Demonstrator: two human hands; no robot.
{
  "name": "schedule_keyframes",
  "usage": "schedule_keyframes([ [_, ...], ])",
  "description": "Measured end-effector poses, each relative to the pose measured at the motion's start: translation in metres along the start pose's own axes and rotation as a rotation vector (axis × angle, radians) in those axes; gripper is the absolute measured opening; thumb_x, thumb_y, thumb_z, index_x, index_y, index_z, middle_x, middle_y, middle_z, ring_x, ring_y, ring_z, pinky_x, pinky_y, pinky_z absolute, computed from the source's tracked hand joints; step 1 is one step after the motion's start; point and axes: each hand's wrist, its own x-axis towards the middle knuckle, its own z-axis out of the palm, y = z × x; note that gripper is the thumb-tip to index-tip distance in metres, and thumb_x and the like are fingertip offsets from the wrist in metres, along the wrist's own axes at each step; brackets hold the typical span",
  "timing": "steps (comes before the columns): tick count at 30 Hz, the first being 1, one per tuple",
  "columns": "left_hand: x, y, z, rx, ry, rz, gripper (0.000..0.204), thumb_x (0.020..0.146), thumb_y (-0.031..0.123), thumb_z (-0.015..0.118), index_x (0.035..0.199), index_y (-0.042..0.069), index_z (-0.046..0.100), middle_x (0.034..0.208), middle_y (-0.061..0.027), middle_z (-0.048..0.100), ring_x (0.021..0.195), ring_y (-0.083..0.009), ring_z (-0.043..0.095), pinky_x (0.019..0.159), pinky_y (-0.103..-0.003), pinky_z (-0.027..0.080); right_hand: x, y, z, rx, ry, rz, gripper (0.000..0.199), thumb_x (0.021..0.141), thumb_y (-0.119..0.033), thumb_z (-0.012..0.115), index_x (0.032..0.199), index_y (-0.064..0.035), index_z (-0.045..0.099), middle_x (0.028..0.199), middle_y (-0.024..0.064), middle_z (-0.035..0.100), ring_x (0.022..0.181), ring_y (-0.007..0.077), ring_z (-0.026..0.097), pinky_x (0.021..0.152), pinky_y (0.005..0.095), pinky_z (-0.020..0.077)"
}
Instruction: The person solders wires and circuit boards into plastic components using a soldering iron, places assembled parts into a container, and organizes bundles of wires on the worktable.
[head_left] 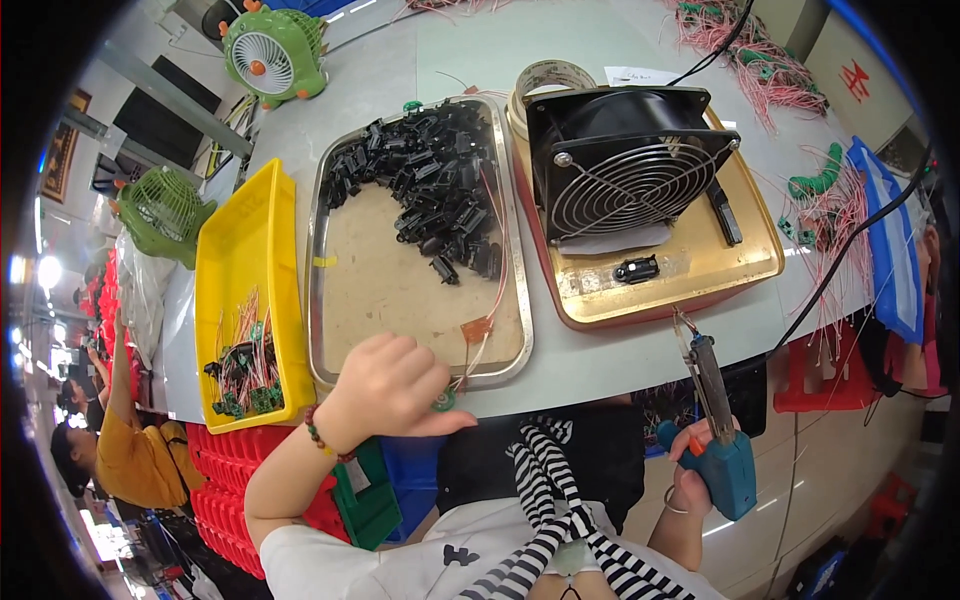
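Observation:
My left hand (392, 388) is closed over the near edge of the metal tray, holding a small green circuit board (443, 400) that partly shows under the fingers. Thin pale wires run up from there past a brownish patch (477, 330) in the tray. In my right hand (690, 465) is a blue soldering gun (733, 478), its tip pointing up toward the gold tin lid (590, 300). One small black plastic housing (636, 269) lies on that lid. Many similar black housings (440, 180) are heaped in the metal tray (524, 345).
A black cooling fan (635, 185) stands on the lid, with a tape roll (552, 75) behind. A yellow bin (283, 330) holds wired boards. Wire bundles (825, 200) and a blue tray (890, 250) lie right. A black cable (850, 245) crosses there. Green fans (270, 55) stand left.

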Motion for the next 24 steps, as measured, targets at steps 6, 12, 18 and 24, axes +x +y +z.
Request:
schedule_keyframes([
  [6, 0.020, -0.021, 0.010, -0.310, 0.047, -0.205, 0.028, 0.076, 0.008, 0.065, 0.103, 0.004, 0.062, 0.093, -0.0114, 0.061, 0.084, -0.0295, 0.060, 0.074, -0.038, 0.050, -0.006, -0.003, 0.005, 0.057, 0.089, 0.035, 0.043, 0.069, -0.027, 0.071, 0.095, 0.0054, 0.062, 0.094, 0.0178, 0.057, 0.053, 0.0204, 0.058, 0.051, 0.0284, 0.0444],
  [12, 0.028, -0.017, 0.015, -0.612, 0.082, -0.269, 0.036, 0.079, 0.006, 0.066, 0.115, 0.007, 0.063, 0.110, -0.0128, 0.060, 0.100, -0.0300, 0.058, 0.086, -0.038, 0.047, -0.009, 0.003, -0.003, 0.038, 0.039, 0.067, 0.056, 0.070, -0.034, 0.073, 0.103, 0.0028, 0.046, 0.091, 0.0147, 0.051, 0.056, 0.0185, 0.052, 0.050, 0.0257, 0.0398],
  [18, 0.045, -0.026, 0.006, -0.555, -0.115, -0.117, 0.020, 0.076, 0.015, 0.073, 0.091, 0.008, 0.063, 0.093, -0.0083, 0.053, 0.090, -0.0273, 0.049, 0.080, -0.034, 0.044, -0.011, 0.004, -0.003, 0.038, 0.045, 0.066, 0.057, 0.070, -0.033, 0.073, 0.105, 0.0029, 0.046, 0.090, 0.0144, 0.051, 0.056, 0.0184, 0.052, 0.051, 0.0258, 0.0404],
  [24, 0.061, -0.015, 0.000, -0.418, -0.075, -0.035, 0.020, 0.080, 0.018, 0.068, 0.079, 0.009, 0.051, 0.090, -0.0043, 0.053, 0.092, -0.0243, 0.048, 0.081, -0.034, 0.037, -0.009, 0.001, -0.006, 0.033, 0.056, 0.028, 0.043, 0.071, -0.027, 0.073, 0.095, 0.0063, 0.061, 0.098, 0.0181, 0.056, 0.055, 0.0210, 0.059, 0.054, 0.0284, 0.0457],
])
